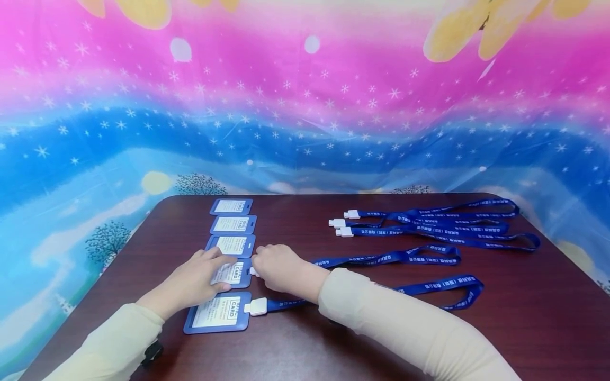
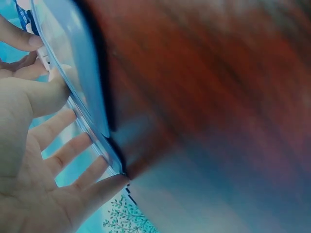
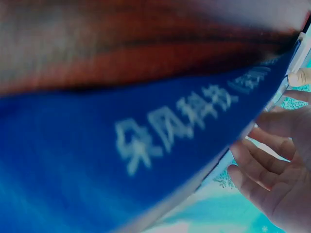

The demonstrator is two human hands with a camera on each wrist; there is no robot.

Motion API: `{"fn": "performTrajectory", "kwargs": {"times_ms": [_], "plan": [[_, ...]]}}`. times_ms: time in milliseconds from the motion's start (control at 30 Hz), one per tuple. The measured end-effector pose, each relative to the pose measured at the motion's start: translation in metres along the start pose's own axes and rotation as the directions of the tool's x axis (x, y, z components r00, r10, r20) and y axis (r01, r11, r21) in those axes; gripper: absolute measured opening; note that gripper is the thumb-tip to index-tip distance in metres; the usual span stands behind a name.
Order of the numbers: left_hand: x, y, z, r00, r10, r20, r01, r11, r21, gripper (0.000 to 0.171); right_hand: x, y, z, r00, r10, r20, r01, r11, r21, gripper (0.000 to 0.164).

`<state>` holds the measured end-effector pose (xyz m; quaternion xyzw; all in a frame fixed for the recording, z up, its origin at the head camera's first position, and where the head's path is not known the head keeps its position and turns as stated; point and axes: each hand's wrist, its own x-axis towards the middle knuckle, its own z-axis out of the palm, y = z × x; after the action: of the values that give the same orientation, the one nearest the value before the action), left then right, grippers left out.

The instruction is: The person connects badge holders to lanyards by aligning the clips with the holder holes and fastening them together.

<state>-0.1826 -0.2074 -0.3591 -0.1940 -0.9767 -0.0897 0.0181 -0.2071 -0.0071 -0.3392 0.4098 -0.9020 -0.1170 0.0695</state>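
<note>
In the head view my left hand (image 1: 190,279) rests spread across a blue badge holder (image 1: 236,275), the fourth from the back of a column. Its thumb lies by the near edge and its fingers reach the far edge. In the left wrist view its fingers (image 2: 68,150) look fairly straight. My right hand (image 1: 282,269) pinches the white clip (image 1: 254,272) of a blue lanyard (image 1: 381,259) at that holder's slotted end. The fingers partly hide the clip, so I cannot tell whether it is fastened. White lettering runs along the strap (image 3: 180,121) in the right wrist view.
Nearest me, another badge holder (image 1: 244,317) has a lanyard's white clip (image 1: 258,307) at its slot. Three more holders (image 1: 214,225) lie behind. Three lanyards (image 1: 457,228) with white clips stretch across the back right of the brown table (image 1: 305,349). A printed cloth (image 1: 305,116) hangs behind.
</note>
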Motion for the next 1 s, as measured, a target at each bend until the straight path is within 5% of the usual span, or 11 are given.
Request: {"fn": "performTrajectory", "kwargs": {"times_ms": [400,1000], "plan": [[0.0042,0.0044,0.0016,0.999,-0.035,0.0,0.035,0.997,-0.064,0.055,0.0003,-0.003,0.0015,0.999,-0.032,-0.025,0.032,0.999,0.022,0.029],[0.0035,0.0079,0.003,0.997,-0.081,-0.008,0.08,0.994,-0.075,0.051,0.0062,-0.0095,0.004,0.999,0.025,-0.033,-0.023,0.999,0.046,0.028]]}}
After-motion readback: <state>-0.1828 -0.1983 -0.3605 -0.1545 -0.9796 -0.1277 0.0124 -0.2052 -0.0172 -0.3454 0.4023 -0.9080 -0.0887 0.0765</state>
